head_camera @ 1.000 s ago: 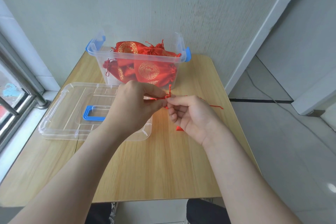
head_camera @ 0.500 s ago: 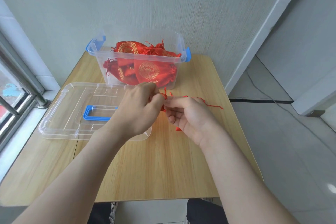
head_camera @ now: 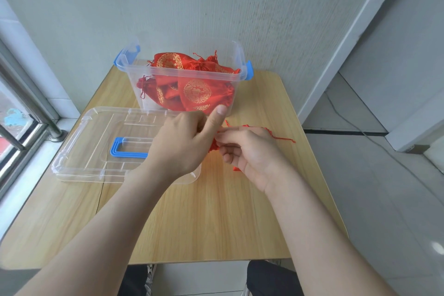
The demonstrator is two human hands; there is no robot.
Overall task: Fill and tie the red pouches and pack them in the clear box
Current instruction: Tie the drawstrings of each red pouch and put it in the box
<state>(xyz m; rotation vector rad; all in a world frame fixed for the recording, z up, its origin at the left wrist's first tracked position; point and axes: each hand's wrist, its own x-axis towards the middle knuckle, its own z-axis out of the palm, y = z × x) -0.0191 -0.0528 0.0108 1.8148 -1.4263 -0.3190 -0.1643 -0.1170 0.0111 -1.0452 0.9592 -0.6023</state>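
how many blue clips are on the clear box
2: one blue clip on the clear box at its left end, the other at its right end. None looks hidden.

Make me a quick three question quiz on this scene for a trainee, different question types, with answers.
1. True or false: the lid is clipped onto the clear box.
2. The left hand and right hand hold between them: A a red pouch; B the lid's blue handle; C a pair of scissors.
3. Fill in: the box already contains several red ____.
Key: 1 false; 2 A; 3 pouches.
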